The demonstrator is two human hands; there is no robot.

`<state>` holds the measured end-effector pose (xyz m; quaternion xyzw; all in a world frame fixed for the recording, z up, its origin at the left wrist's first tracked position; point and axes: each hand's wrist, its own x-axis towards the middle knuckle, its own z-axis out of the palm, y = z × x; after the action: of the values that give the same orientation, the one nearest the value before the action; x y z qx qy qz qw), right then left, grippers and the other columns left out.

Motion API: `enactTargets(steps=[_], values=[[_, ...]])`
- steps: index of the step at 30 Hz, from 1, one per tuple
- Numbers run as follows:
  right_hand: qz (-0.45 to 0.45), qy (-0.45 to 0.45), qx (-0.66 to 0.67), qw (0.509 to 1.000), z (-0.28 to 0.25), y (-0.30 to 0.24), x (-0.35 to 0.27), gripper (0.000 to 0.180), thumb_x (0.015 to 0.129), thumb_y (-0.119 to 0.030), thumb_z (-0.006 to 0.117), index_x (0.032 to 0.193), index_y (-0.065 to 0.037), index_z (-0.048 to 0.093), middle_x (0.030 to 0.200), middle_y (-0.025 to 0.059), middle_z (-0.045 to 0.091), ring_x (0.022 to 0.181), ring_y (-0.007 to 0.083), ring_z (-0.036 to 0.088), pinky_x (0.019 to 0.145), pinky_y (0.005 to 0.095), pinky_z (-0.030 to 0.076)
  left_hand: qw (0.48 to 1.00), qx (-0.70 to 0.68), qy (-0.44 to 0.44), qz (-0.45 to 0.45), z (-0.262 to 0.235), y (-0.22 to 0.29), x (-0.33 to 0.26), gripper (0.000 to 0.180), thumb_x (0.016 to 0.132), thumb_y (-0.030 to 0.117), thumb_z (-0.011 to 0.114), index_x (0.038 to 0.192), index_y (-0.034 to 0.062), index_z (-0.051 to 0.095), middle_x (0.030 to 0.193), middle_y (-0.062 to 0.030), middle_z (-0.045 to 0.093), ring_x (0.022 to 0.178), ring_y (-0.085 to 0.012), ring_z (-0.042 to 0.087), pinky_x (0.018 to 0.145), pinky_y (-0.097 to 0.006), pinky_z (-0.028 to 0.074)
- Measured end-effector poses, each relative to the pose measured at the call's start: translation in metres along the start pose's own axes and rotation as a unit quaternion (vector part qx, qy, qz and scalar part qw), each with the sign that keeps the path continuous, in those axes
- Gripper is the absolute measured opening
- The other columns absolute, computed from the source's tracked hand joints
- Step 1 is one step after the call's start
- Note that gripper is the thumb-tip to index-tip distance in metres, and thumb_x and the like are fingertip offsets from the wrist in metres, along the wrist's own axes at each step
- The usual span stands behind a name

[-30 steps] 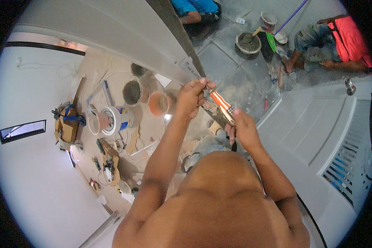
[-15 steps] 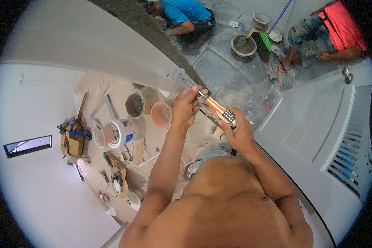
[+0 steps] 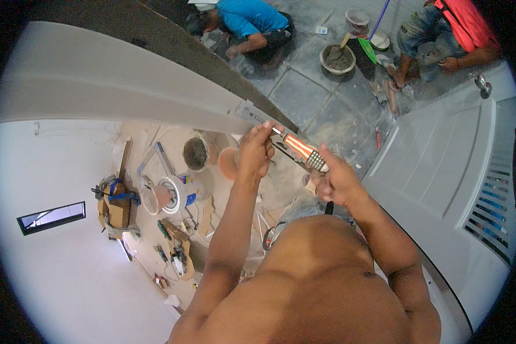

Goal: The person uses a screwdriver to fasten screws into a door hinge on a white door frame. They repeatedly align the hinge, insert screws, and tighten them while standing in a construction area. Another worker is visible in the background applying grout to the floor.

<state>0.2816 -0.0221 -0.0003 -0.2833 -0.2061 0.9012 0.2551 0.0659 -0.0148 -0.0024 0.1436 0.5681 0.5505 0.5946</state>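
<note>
A screwdriver (image 3: 301, 149) with an orange, white and black handle points up and left at the white door frame (image 3: 172, 86). Its tip meets a small metal plate (image 3: 247, 110) on the frame's edge. The fingertips of my left hand (image 3: 257, 148) pinch around the shaft close to that plate, hiding part of it. At the dark, dotted butt of the handle is my right hand (image 3: 339, 179), thumb against it and the lower fingers smeared by motion. Whether a screw sits under the tip is too small to tell.
A white panelled door (image 3: 436, 155) with a round knob (image 3: 483, 86) stands at right. Beyond the frame, a person in blue (image 3: 252, 26) and one in red (image 3: 464, 28) crouch near a mortar basin (image 3: 337, 59). Buckets (image 3: 196, 153) and tools (image 3: 178, 252) lie at left.
My right hand has shifted slightly down and right, its fingers looser around the handle's end. My left hand keeps its pinch. The whole view has tilted a little, and the person in blue shows more.
</note>
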Motion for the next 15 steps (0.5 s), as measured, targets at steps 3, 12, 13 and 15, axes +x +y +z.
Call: enactTargets(steps=[3, 12, 13, 15], values=[[-0.298, 0.235, -0.521, 0.765, 0.0, 0.013, 0.008, 0.04, 0.096, -0.035, 0.058, 0.117, -0.001, 0.054, 0.077, 0.0111, 0.064, 0.049, 0.02, 0.057, 0.046, 0.0328, 0.046, 1.0, 0.011, 0.016, 0.003, 0.0, -0.001, 0.001, 0.026, 0.096, 0.027, 0.061, 0.103, 0.0017, 0.062, 0.095, -0.0087, 0.069, 0.048, -0.0039, 0.035, 0.041, -0.019, 0.028], [-0.311, 0.179, -0.51, 0.782, 0.004, 0.011, 0.013, 0.042, 0.098, -0.04, 0.052, 0.116, -0.002, 0.055, 0.077, 0.0127, 0.062, 0.054, 0.0212, 0.058, 0.048, 0.0374, 0.047, 1.0, -0.001, 0.02, -0.013, -0.002, 0.0, 0.006, 0.025, 0.095, 0.029, 0.062, 0.106, 0.0063, 0.061, 0.096, -0.0057, 0.069, 0.051, -0.0041, 0.035, 0.041, -0.019, 0.029], [-0.422, 0.221, -0.574, 0.666, 0.006, 0.012, 0.014, 0.041, 0.1, -0.04, 0.049, 0.115, -0.003, 0.056, 0.072, 0.011, 0.061, 0.044, 0.0169, 0.054, 0.039, 0.0337, 0.045, 1.0, -0.001, 0.013, -0.007, -0.002, 0.0, 0.006, 0.026, 0.096, 0.029, 0.06, 0.106, 0.0045, 0.061, 0.097, -0.0069, 0.069, 0.05, -0.0038, 0.035, 0.04, -0.019, 0.028], [-0.41, 0.164, -0.559, 0.702, 0.002, 0.007, 0.015, 0.04, 0.099, -0.04, 0.051, 0.115, -0.003, 0.055, 0.074, 0.0117, 0.062, 0.049, 0.0186, 0.055, 0.043, 0.0352, 0.046, 1.0, -0.008, 0.018, -0.003, -0.002, -0.001, 0.006, 0.028, 0.098, 0.028, 0.057, 0.107, 0.001, 0.061, 0.098, -0.0094, 0.069, 0.047, -0.0032, 0.033, 0.039, -0.019, 0.026]])
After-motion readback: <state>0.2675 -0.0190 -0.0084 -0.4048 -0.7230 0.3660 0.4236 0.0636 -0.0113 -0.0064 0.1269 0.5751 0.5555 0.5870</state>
